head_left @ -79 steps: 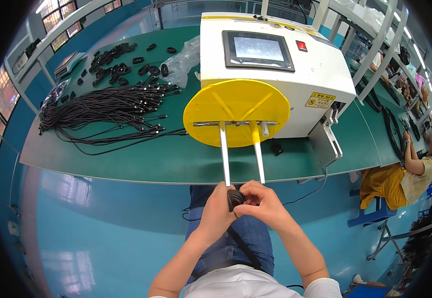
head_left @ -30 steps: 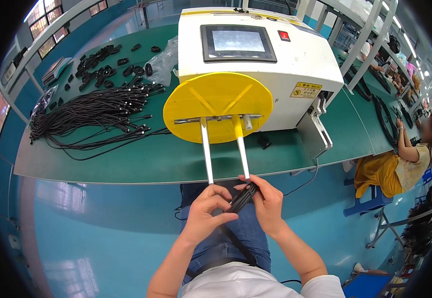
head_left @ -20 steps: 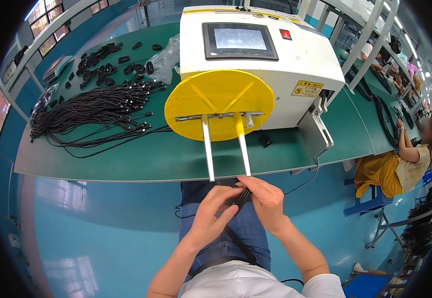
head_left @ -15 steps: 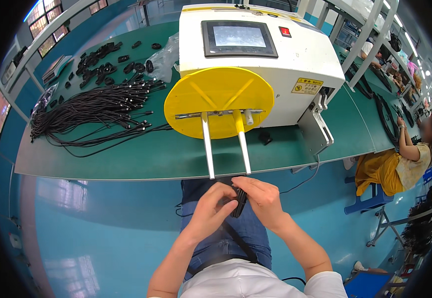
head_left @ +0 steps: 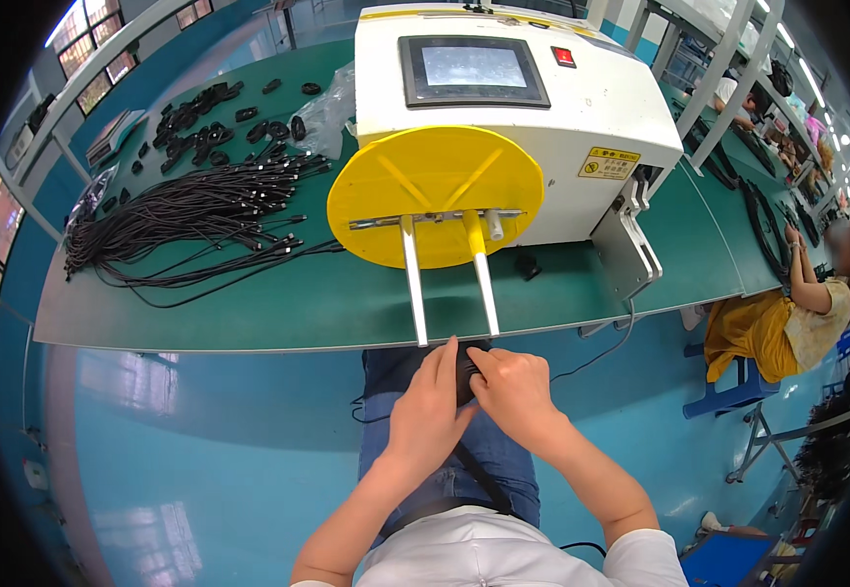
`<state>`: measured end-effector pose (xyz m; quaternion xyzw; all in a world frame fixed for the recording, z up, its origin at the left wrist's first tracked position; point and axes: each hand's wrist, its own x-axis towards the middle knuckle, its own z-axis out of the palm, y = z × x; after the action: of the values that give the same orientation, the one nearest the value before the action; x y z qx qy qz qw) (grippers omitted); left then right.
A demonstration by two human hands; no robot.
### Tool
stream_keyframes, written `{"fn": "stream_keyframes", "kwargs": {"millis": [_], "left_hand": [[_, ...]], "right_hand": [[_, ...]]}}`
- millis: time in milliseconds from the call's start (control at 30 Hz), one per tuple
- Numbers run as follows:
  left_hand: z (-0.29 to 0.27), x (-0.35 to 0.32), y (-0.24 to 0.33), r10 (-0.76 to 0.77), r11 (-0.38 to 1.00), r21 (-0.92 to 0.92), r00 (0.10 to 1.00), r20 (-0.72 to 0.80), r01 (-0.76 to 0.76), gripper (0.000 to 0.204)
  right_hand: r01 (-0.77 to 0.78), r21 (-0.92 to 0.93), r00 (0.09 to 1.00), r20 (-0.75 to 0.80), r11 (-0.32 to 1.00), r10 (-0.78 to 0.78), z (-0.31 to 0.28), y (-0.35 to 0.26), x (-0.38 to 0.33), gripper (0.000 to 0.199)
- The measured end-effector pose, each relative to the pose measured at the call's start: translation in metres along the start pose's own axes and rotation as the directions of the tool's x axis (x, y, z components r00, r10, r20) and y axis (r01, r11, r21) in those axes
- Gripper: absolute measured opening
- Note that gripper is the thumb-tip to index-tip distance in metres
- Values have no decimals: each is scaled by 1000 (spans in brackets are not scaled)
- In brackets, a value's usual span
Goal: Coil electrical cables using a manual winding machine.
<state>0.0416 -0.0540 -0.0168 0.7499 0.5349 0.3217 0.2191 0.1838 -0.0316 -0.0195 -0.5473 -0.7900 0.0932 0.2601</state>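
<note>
Both hands, left and right, close around a small black cable coil: light, soft and springy, probably best pinched across its middle.

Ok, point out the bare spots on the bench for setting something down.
Free: the green bench strip along its near edge, between the loose cables and the two prongs; also right of the machine, by the bracket. Crowded: the far left, with cables and black coils.

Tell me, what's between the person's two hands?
In the head view, a small black coiled cable bundle sits pinched between the left hand and right hand.
</note>
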Motion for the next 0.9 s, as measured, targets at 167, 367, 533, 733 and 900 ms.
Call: {"fn": "stream_keyframes", "kwargs": {"millis": [167, 367, 533, 733, 900], "left_hand": [[9, -4, -20, -6, 997, 75, 1000, -28, 8, 62], [-13, -2, -19, -114, 822, -528, 971, 210, 211, 51], [-17, -3, -26, -110, 455, -794, 910, 399, 403, 45], [-15, -3, -34, -115, 349, -809, 878, 465, 473, 40], [-10, -1, -41, -107, 206, -791, 817, 567, 576, 38]], "right_hand": [[-261, 333, 928, 345, 906, 141, -19, -1, 18, 21], [-555, 771, 813, 583, 311, 5, -24, 16, 13, 14], [-512, 802, 837, 547, 308, -32, -22, 15, 11, 10], [-464, 788, 848, 527, 405, -54, -19, 11, 12, 16], [-559, 672, 789, 611, 485, 62, -18, 8, 17, 17]]}}
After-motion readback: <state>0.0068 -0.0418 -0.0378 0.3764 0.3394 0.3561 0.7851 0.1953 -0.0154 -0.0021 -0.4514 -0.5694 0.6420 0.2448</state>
